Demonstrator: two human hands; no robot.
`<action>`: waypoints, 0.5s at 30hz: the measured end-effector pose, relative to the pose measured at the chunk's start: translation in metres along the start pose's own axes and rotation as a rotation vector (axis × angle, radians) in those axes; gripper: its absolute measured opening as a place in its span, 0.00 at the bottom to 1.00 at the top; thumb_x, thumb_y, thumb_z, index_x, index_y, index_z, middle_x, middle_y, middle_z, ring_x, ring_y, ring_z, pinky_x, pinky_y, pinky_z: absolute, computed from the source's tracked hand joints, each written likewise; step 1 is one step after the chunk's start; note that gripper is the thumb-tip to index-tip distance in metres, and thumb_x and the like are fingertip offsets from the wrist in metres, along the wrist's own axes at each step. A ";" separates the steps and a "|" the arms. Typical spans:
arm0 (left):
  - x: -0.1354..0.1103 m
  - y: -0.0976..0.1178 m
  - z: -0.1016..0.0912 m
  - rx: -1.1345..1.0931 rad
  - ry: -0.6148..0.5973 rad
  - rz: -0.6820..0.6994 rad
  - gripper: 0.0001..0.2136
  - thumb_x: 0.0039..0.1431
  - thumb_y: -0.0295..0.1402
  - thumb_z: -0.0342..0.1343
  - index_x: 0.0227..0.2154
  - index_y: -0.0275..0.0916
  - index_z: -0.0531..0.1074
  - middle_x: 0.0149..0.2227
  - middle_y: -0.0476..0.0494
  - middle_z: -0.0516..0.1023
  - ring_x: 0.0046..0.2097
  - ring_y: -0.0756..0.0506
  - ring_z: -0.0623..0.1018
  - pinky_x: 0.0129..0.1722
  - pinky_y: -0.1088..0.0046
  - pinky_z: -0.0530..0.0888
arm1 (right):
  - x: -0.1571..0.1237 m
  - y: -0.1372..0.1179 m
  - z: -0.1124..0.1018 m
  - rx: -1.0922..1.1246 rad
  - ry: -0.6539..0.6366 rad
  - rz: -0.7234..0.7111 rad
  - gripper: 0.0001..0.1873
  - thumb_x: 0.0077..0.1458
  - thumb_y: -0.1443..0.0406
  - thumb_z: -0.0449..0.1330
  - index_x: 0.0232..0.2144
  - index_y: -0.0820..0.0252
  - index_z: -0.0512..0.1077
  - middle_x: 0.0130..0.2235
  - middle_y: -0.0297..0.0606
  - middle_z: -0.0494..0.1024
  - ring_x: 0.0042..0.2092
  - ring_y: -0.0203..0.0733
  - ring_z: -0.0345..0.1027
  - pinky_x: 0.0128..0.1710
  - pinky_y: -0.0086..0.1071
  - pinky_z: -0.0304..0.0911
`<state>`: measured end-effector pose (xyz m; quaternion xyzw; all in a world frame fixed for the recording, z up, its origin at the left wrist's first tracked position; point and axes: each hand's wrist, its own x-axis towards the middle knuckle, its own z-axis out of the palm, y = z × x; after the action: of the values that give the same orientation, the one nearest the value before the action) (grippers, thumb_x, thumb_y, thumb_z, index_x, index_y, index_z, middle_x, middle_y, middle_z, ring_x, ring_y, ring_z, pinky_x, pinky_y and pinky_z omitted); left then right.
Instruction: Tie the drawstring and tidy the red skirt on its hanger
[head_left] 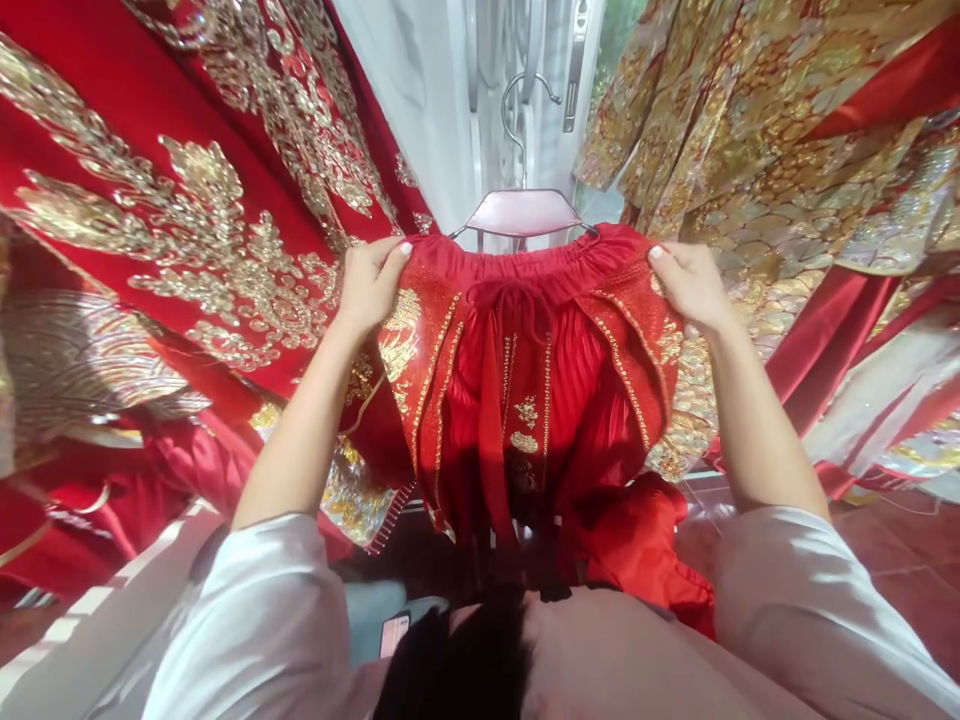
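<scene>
A red pleated skirt [525, 400] with gold embroidery hangs in front of me from a pink hanger [523, 212] with a metal hook. My left hand [369, 282] is closed on the left end of the skirt's gathered waistband. My right hand [688, 283] is closed on the right end of the same waistband. Both arms reach up and forward, in white sleeves. A red drawstring bow sits at the waistband's middle, and the skirt's hem bunches below near my chest.
A red garment with heavy gold embroidery [187, 230] hangs close on the left. A gold brocade garment with red satin trim [795, 170] hangs close on the right. Behind the hanger is a white window frame [450, 110]. Reddish floor tiles [907, 560] show at lower right.
</scene>
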<state>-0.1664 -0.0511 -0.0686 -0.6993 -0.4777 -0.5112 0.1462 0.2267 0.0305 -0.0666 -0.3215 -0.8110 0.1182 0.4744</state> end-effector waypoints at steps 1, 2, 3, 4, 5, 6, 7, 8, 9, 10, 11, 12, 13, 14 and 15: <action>-0.004 -0.001 0.005 0.012 0.078 0.007 0.23 0.60 0.53 0.44 0.22 0.39 0.68 0.21 0.49 0.67 0.26 0.49 0.69 0.29 0.69 0.66 | -0.001 0.003 0.003 0.032 0.058 0.004 0.34 0.48 0.35 0.48 0.16 0.59 0.55 0.19 0.31 0.51 0.23 0.32 0.45 0.24 0.30 0.44; -0.008 -0.001 0.008 0.001 0.161 -0.001 0.23 0.61 0.53 0.44 0.27 0.39 0.71 0.25 0.48 0.72 0.29 0.49 0.72 0.33 0.68 0.67 | -0.001 0.008 0.007 0.062 0.110 0.011 0.35 0.48 0.34 0.48 0.15 0.58 0.54 0.19 0.31 0.50 0.23 0.33 0.45 0.24 0.30 0.45; -0.011 -0.001 0.011 -0.033 0.248 -0.022 0.23 0.62 0.53 0.42 0.31 0.39 0.71 0.28 0.48 0.74 0.32 0.49 0.74 0.35 0.68 0.68 | -0.002 0.014 0.012 0.076 0.169 0.013 0.35 0.48 0.34 0.47 0.15 0.58 0.53 0.18 0.32 0.50 0.23 0.34 0.47 0.24 0.31 0.46; -0.013 0.000 0.011 -0.080 0.332 -0.048 0.24 0.63 0.53 0.38 0.33 0.38 0.71 0.28 0.48 0.74 0.32 0.49 0.75 0.35 0.67 0.69 | -0.002 0.019 0.017 0.079 0.238 0.011 0.34 0.48 0.34 0.47 0.15 0.57 0.54 0.18 0.32 0.52 0.23 0.35 0.50 0.24 0.31 0.49; -0.015 0.002 0.010 -0.115 0.414 -0.072 0.25 0.65 0.52 0.36 0.34 0.38 0.69 0.27 0.48 0.73 0.32 0.50 0.75 0.35 0.67 0.69 | -0.003 0.025 0.022 0.080 0.304 0.008 0.34 0.48 0.35 0.47 0.14 0.57 0.56 0.18 0.33 0.54 0.24 0.37 0.54 0.26 0.32 0.52; -0.016 0.006 0.007 -0.126 0.473 -0.085 0.25 0.65 0.51 0.34 0.32 0.37 0.68 0.26 0.49 0.72 0.31 0.51 0.74 0.35 0.67 0.69 | -0.004 0.029 0.028 0.088 0.353 0.004 0.34 0.49 0.35 0.47 0.15 0.57 0.59 0.19 0.34 0.58 0.26 0.39 0.59 0.28 0.33 0.56; -0.016 0.010 0.003 -0.114 0.500 -0.084 0.24 0.66 0.50 0.34 0.31 0.37 0.68 0.26 0.49 0.71 0.31 0.51 0.74 0.36 0.66 0.70 | -0.005 0.032 0.033 0.106 0.374 0.001 0.33 0.49 0.36 0.48 0.17 0.57 0.64 0.20 0.35 0.63 0.29 0.42 0.63 0.31 0.35 0.59; -0.016 0.016 -0.002 -0.080 0.490 -0.071 0.23 0.66 0.50 0.37 0.32 0.37 0.68 0.28 0.48 0.72 0.33 0.50 0.75 0.37 0.66 0.70 | -0.007 0.034 0.038 0.129 0.365 -0.001 0.32 0.49 0.36 0.49 0.20 0.57 0.68 0.23 0.36 0.68 0.33 0.44 0.67 0.35 0.36 0.62; -0.015 0.021 -0.007 -0.032 0.457 -0.050 0.21 0.64 0.50 0.42 0.34 0.37 0.69 0.33 0.46 0.74 0.38 0.48 0.76 0.40 0.66 0.71 | -0.008 0.034 0.041 0.150 0.333 -0.006 0.31 0.48 0.37 0.50 0.24 0.57 0.72 0.26 0.37 0.72 0.37 0.45 0.69 0.39 0.38 0.64; -0.014 0.026 -0.012 0.020 0.400 -0.029 0.20 0.62 0.51 0.46 0.39 0.38 0.69 0.40 0.44 0.75 0.43 0.46 0.75 0.43 0.66 0.71 | -0.010 0.034 0.042 0.164 0.288 -0.012 0.31 0.48 0.37 0.51 0.28 0.57 0.75 0.30 0.38 0.76 0.40 0.46 0.70 0.42 0.39 0.64; -0.012 0.030 -0.016 0.065 0.311 -0.015 0.22 0.59 0.52 0.49 0.44 0.38 0.68 0.46 0.42 0.74 0.48 0.44 0.74 0.45 0.66 0.71 | -0.011 0.032 0.040 0.165 0.241 -0.017 0.31 0.48 0.38 0.52 0.32 0.56 0.76 0.34 0.39 0.77 0.42 0.47 0.70 0.45 0.39 0.64; -0.010 0.032 -0.018 0.096 0.191 -0.013 0.24 0.57 0.52 0.51 0.48 0.38 0.67 0.50 0.41 0.72 0.51 0.42 0.73 0.47 0.66 0.70 | -0.011 0.029 0.036 0.150 0.202 -0.018 0.31 0.48 0.38 0.53 0.33 0.56 0.77 0.35 0.39 0.78 0.42 0.47 0.71 0.45 0.39 0.64; -0.008 0.033 -0.019 0.121 0.062 -0.022 0.26 0.55 0.53 0.52 0.50 0.38 0.66 0.51 0.40 0.73 0.51 0.41 0.73 0.48 0.65 0.70 | -0.010 0.025 0.031 0.123 0.170 -0.016 0.31 0.48 0.39 0.54 0.33 0.57 0.77 0.35 0.40 0.79 0.42 0.47 0.71 0.44 0.39 0.64; -0.006 0.033 -0.018 0.135 -0.072 -0.035 0.27 0.55 0.53 0.52 0.49 0.38 0.67 0.48 0.39 0.74 0.49 0.40 0.74 0.48 0.65 0.70 | -0.008 0.021 0.024 0.088 0.145 -0.016 0.30 0.48 0.39 0.54 0.33 0.57 0.78 0.34 0.40 0.79 0.40 0.47 0.71 0.43 0.38 0.65; -0.004 0.032 -0.017 0.133 -0.187 -0.049 0.25 0.55 0.53 0.51 0.47 0.38 0.69 0.44 0.40 0.76 0.46 0.40 0.75 0.47 0.64 0.70 | -0.005 0.017 0.018 0.053 0.123 -0.021 0.29 0.48 0.40 0.56 0.32 0.58 0.78 0.33 0.40 0.79 0.39 0.47 0.72 0.41 0.37 0.65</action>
<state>-0.1500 -0.0809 -0.0558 -0.7208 -0.5392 -0.4143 0.1345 0.2203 0.0425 -0.0881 -0.3071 -0.7802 0.1146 0.5327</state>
